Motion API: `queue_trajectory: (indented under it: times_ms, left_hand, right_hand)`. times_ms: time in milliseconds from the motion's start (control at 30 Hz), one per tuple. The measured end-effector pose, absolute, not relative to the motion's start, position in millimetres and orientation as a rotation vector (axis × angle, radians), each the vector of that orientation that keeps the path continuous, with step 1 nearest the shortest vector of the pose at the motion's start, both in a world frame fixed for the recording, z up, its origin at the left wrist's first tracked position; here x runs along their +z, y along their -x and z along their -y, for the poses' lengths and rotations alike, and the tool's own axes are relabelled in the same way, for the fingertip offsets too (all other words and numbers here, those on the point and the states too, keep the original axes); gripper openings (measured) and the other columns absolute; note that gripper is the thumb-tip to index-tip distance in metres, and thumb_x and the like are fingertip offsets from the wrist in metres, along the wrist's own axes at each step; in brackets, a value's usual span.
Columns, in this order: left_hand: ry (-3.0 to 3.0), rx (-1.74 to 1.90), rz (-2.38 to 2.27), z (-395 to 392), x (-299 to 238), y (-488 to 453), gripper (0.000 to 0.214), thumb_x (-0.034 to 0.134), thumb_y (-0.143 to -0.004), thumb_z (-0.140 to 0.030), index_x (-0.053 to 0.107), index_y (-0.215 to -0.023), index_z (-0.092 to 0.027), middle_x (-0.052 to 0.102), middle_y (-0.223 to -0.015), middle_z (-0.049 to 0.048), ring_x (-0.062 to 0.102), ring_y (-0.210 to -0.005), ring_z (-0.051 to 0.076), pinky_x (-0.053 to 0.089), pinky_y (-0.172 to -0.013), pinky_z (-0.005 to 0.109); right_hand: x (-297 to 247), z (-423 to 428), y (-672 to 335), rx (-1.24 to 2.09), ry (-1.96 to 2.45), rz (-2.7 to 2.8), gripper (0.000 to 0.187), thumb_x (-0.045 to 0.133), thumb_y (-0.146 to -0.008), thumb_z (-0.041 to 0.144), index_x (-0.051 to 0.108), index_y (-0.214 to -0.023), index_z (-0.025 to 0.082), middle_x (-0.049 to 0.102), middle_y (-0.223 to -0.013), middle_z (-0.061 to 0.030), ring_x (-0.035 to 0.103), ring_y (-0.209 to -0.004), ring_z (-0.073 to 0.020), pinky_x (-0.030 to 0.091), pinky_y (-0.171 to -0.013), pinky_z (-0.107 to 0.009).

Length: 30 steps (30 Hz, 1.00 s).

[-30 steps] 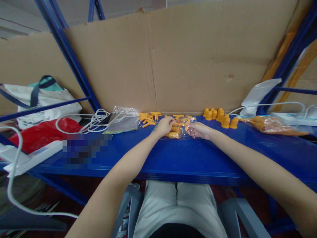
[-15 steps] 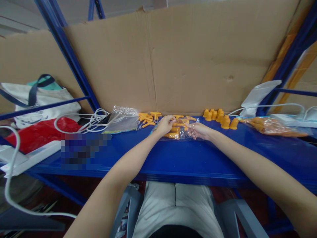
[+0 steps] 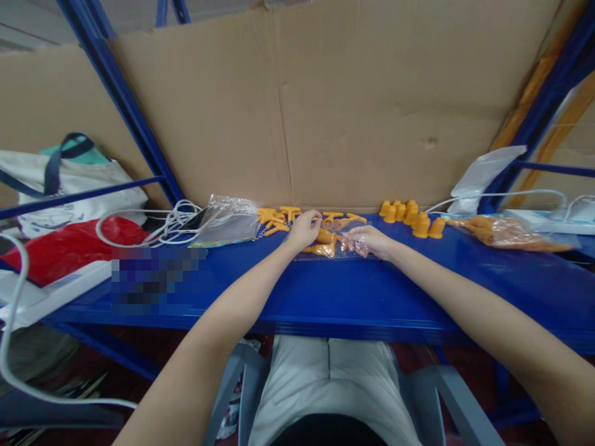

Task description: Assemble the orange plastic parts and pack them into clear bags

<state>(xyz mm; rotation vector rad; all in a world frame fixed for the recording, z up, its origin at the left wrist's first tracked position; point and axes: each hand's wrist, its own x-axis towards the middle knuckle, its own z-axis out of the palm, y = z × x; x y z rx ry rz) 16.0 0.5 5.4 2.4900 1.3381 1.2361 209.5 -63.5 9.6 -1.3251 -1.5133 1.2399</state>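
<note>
On the blue tabletop lies a clear plastic bag [image 3: 341, 253] with orange plastic parts [image 3: 324, 248] in it. My left hand [image 3: 304, 229] is at the bag's left side, fingers bent together beside the orange parts; what they hold is too small to make out. At the bag's right side, my right hand [image 3: 372, 240] is closed on the clear plastic. Behind the bag are orange T-shaped pieces [image 3: 351, 218]. More orange T-shaped pieces [image 3: 270, 217] with a thin chain lie left of my left hand.
Several orange cup-shaped pieces [image 3: 421, 226] stand to the right, before a filled bag of orange parts [image 3: 506, 234]. Leftward are a flat clear packet [image 3: 227, 226], white cables [image 3: 174, 223] and a red bag [image 3: 79, 244]. A cardboard sheet [image 3: 362, 111] walls the back.
My left hand has shifted slightly left and away from my right hand. My right hand stays at the bag's right side. The camera view has moved a little.
</note>
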Motion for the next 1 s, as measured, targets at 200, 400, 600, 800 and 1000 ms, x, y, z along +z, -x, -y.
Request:
queue_trajectory:
  times_ms: [200,400,600,800,1000]
  left_hand:
    - [-2.604,1.195,-1.398,1.4,5.2,-12.2,0.020,0.050,-0.086,-0.012,0.066,-0.096,-0.018,0.071,-0.105,0.0076,0.063,-0.103,0.023,0.047,-0.098,0.038]
    - [-2.710,1.117,-1.340,2.7,1.7,-15.5,0.024,0.047,-0.089,-0.014,0.065,-0.104,-0.016,0.070,-0.110,0.0096,0.062,-0.106,0.023,0.047,-0.099,0.037]
    - [-2.775,1.033,-1.337,4.7,0.1,-16.7,0.026,0.046,-0.091,-0.017,0.063,-0.110,-0.014,0.067,-0.117,0.0124,0.061,-0.111,0.025,0.045,-0.100,0.040]
    - [-2.774,1.031,-1.327,4.8,-0.3,-16.4,0.025,0.048,-0.090,-0.016,0.062,-0.110,-0.015,0.067,-0.117,0.0120,0.060,-0.112,0.024,0.046,-0.101,0.040]
    - [-2.800,0.996,-1.326,4.6,-0.6,-16.7,0.028,0.045,-0.091,-0.015,0.062,-0.113,-0.011,0.066,-0.120,0.0139,0.060,-0.114,0.025,0.045,-0.103,0.040]
  right_hand:
    - [11.5,67.6,-208.3,1.243,1.333,1.704,0.022,0.058,-0.089,0.025,0.068,-0.103,0.011,0.053,-0.043,0.0043,0.031,-0.028,-0.0033,0.020,-0.030,-0.014]
    - [10.6,66.2,-207.5,1.290,1.295,1.705,0.037,0.063,-0.086,0.021,0.062,-0.121,0.012,0.063,-0.053,0.0024,0.033,-0.029,-0.0026,0.023,-0.029,-0.013]
    - [12.9,71.6,-203.2,1.240,1.323,1.627,0.043,0.060,-0.082,0.008,0.063,-0.125,0.012,0.066,-0.060,0.0017,0.034,-0.030,-0.0027,0.026,-0.028,-0.015]
    - [8.8,68.7,-201.5,1.182,1.352,1.591,0.042,0.068,-0.079,0.010,0.067,-0.121,0.015,0.068,-0.065,-0.0015,0.039,-0.032,-0.0032,0.029,-0.029,-0.016]
    - [-1.4,58.8,-210.6,1.214,1.233,1.662,0.049,0.078,-0.076,0.026,0.067,-0.123,0.014,0.065,-0.061,-0.0013,0.037,-0.035,-0.0021,0.030,-0.030,-0.014]
